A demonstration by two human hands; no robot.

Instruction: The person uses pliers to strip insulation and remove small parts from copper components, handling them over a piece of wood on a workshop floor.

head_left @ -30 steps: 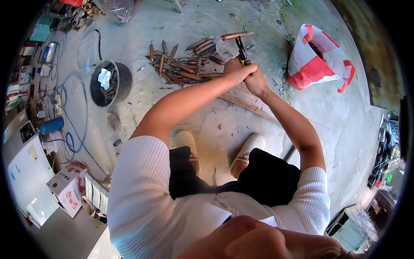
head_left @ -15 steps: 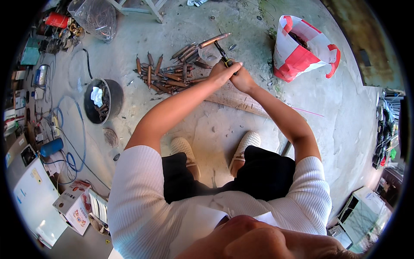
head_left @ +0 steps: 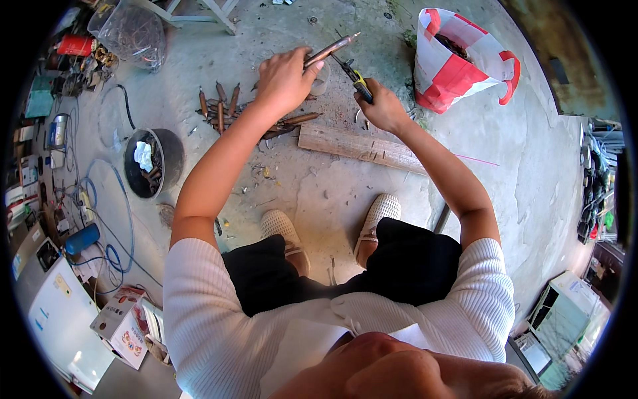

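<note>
My left hand (head_left: 284, 81) is wrapped round one end of a copper tube (head_left: 332, 48) with tapered ends, held up and pointing to the far right. In my right hand (head_left: 384, 108) is a pair of pliers (head_left: 359, 82) with black and yellow handles, its jaws at or close to the tube; whether they grip it I cannot tell. Below my left forearm a pile of similar brown copper tubes (head_left: 234, 100) lies on the floor, partly hidden by the arm. A round translucent container (head_left: 321, 81) stands under the tools, and a wooden plank (head_left: 365, 147) lies nearer to me.
To the left is a black bucket (head_left: 176, 159) with tubes and white paper inside. A red and white bag (head_left: 438, 90) stands at the far right. Hoses (head_left: 126, 219) curl on the left floor, near a white box (head_left: 123, 326). A clear bag (head_left: 136, 36) sits far left.
My hands, together on the pliers before, have separated. The left hand has moved left and taken hold of the copper tube; the right keeps the pliers. The view has shifted slightly.
</note>
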